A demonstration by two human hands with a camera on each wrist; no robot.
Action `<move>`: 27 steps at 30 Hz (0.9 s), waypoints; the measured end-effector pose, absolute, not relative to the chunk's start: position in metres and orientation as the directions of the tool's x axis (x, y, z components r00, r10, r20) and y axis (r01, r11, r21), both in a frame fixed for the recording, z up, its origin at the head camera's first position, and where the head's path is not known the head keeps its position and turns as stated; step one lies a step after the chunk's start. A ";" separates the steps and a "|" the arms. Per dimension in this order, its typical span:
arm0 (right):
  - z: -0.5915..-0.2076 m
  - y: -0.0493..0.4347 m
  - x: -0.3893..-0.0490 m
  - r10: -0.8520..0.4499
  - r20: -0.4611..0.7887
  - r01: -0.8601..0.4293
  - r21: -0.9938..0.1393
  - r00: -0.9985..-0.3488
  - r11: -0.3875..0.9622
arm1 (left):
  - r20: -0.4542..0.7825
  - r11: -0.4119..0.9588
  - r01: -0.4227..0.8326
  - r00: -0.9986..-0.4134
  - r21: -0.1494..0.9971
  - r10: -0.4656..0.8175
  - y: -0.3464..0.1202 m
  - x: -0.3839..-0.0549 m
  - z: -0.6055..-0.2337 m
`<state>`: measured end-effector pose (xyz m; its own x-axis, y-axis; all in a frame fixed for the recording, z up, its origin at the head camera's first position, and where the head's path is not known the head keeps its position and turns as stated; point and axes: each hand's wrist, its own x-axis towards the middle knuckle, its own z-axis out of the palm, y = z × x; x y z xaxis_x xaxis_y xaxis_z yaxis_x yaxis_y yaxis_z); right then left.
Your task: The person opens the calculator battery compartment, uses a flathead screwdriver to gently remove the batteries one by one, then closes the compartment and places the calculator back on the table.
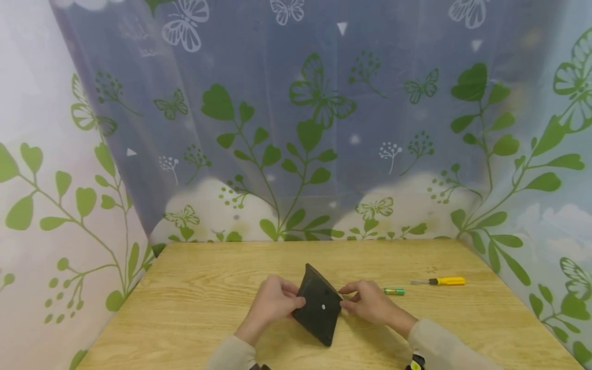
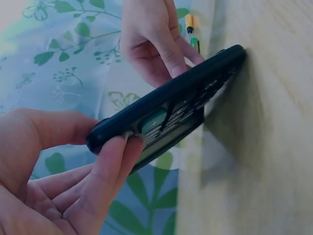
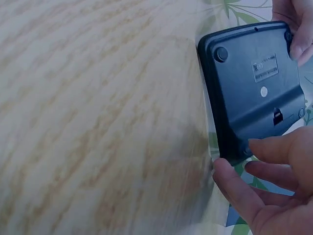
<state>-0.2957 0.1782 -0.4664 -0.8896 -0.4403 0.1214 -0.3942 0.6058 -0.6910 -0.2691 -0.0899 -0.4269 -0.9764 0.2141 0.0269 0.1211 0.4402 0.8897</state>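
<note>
A black desk calculator (image 1: 319, 308) is tilted up on edge over the table, its back towards the head view. Keys and a display (image 2: 155, 120) show on its face in the left wrist view. My left hand (image 1: 276, 301) pinches one edge, thumb on the back and fingers on the face. At the opposite corner, my right hand (image 1: 370, 303) pinches with thumb and fingertips. The right wrist view shows the back with round feet, a label (image 3: 265, 67), a white round sticker (image 3: 264, 91) and a battery cover latch (image 3: 278, 116).
Right of my right hand lies a green battery (image 1: 394, 291) on the wooden table (image 1: 194, 288). Farther right is a screwdriver (image 1: 446, 281) with a yellow handle, and a few tiny pieces (image 1: 431, 270) lie behind it. A patterned curtain (image 1: 287, 154) hangs at the table's back edge.
</note>
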 end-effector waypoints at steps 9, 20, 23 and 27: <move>-0.457 0.180 -0.299 -0.462 0.185 -0.462 -0.645 -0.867 0.609 | 0.160 0.597 0.247 -0.968 0.763 0.195 -0.089 -0.263 -0.407; -0.444 0.180 -0.301 -0.460 0.171 -0.445 -0.669 -0.871 0.595 | 0.329 0.711 0.431 -0.899 0.556 0.288 -0.080 -0.248 -0.390; -0.442 0.180 -0.302 -0.461 0.184 -0.454 -0.668 -0.868 0.590 | 0.357 0.739 0.462 -0.880 0.490 0.314 -0.076 -0.246 -0.390; -0.436 0.179 -0.303 -0.450 0.197 -0.448 -0.696 -0.871 0.562 | 0.360 0.764 0.482 -0.867 0.429 0.344 -0.070 -0.246 -0.390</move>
<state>-0.3029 0.1788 -0.4365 -0.8710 -0.4502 0.1968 -0.4477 0.5620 -0.6955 -0.2457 -0.0697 -0.3900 -0.8671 0.3444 0.3598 0.4816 0.7641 0.4293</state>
